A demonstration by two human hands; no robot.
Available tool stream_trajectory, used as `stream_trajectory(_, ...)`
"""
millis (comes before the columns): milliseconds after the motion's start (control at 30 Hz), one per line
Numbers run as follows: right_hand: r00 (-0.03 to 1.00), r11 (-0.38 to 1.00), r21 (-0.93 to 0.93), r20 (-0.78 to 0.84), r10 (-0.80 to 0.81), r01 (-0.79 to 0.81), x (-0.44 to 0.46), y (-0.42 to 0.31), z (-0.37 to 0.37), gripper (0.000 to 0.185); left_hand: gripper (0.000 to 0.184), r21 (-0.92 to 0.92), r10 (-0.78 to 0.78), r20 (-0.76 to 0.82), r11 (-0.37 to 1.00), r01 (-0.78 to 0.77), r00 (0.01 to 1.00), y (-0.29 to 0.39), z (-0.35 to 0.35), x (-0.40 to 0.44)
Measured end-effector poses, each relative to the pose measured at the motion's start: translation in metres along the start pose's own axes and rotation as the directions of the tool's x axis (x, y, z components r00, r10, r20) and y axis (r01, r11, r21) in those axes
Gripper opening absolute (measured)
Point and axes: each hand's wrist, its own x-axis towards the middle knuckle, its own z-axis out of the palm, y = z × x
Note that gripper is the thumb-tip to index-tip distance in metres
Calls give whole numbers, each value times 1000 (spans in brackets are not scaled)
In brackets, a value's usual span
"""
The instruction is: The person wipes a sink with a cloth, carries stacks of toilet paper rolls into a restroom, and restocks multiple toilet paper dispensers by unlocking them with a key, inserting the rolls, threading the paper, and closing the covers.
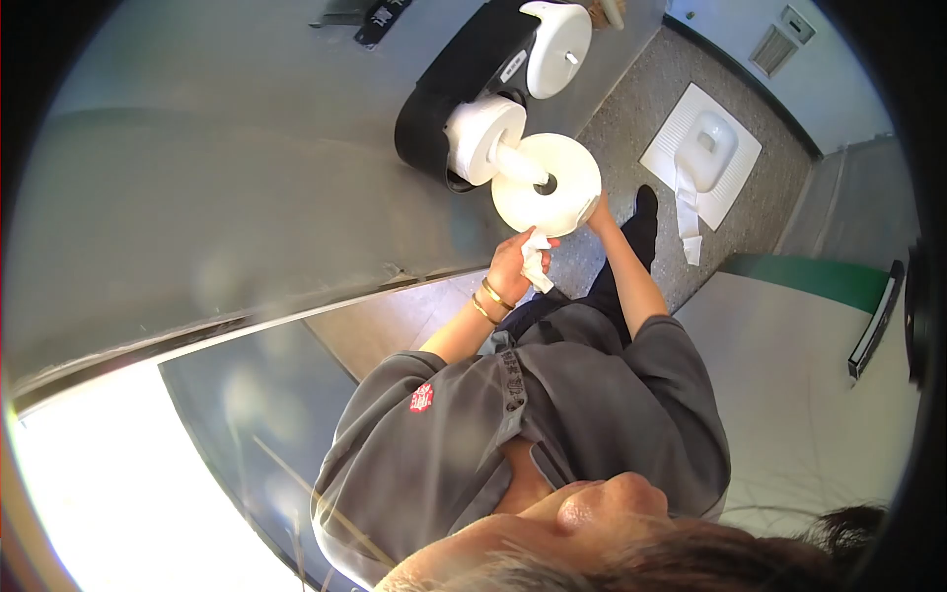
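Observation:
A black wall-mounted toilet paper dispenser point(444, 79) is in front of me, with a white paper roll point(473, 133) in its lower part. A pale spindle point(515, 164) sticks out of that roll towards a round white disc point(523, 202) with a dark central hole. Whether the disc is a cover or another roll, I cannot tell. My right hand point(598, 212) grips the disc's right edge, its fingers mostly hidden. Below the disc, my left hand point(511, 264), with gold bangles point(487, 298) at the wrist, is closed on crumpled white tissue point(536, 263).
The dispenser's upper part has a white round cover point(554, 61). A squat toilet point(681, 133) is set in the grey floor, a paper strip point(688, 212) trailing from its bowl. At right stands a white and green panel point(789, 326) with a dark handle point(876, 326).

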Motion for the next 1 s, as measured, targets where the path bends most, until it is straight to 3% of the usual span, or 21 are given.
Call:
stream_trajectory(100, 976, 1000, -27, -217, 4, -11, -13, -54, -17, 25, 32, -26, -31, 37, 999, 32, 999, 2, -10, -1)
stream_trajectory(167, 990, 990, 30, -40, 137, -136, -34, -62, -37, 18, 28, -42, -24, 57, 999, 26, 998, 1, -17, -2)
stream_trajectory(233, 976, 970, 161, 146, 161, -184, -46, -105, -51, 13, 25, 6, 16, 58, 1000, -17, 998, 4, -14, -9)
stream_trajectory(333, 946, 975, 194, 321, 42, -109, -26, -154, -63, 15, 27, 15, 87, 106, 996, -89, 991, 15, -8, -18)
stream_trajectory(400, 946, 970, 239, 305, -110, 36, 5, -200, -49, 15, 30, -30, 135, 150, 991, -132, 979, 27, -7, -26)
stream_trajectory(533, 976, 936, 339, 159, -151, 90, 60, -241, 20, 14, 24, 21, 183, 110, 982, -186, 977, 39, -10, -43)
stream_trajectory(567, 975, 884, 467, 202, -87, -18, 72, -244, 37, 18, 24, 16, 186, 117, 982, -189, 976, 39, -12, -49)
stream_trajectory(600, 976, 878, 475, 213, -54, -55, 72, -246, 41, 19, 23, 7, 185, 120, 982, -187, 975, 35, -15, -58)
stream_trajectory(767, 958, 905, 393, 282, 51, -163, 77, -253, 33, 23, 23, 55, 42, 118, 997, -48, 992, 23, -14, -62)
stream_trajectory(867, 979, 968, 196, 96, -180, 159, 69, -266, 25, 20, 22, 139, 70, 153, 986, -92, 986, 21, -3, -65)
stream_trajectory(900, 971, 949, 208, -95, -220, 236, 68, -271, 23, 17, 22, 150, 90, 157, 982, -114, 983, 18, -3, -66)
stream_trajectory(967, 856, 905, 203, -452, -252, 373, 65, -285, 16, 13, 22, 147, 81, 137, 984, -101, 987, 11, -8, -69)
stream_trajectory(1000, 781, 882, 18, -473, -408, 471, 67, -290, 7, 19, 22, 146, 81, 118, 984, -98, 990, 7, -12, -71)
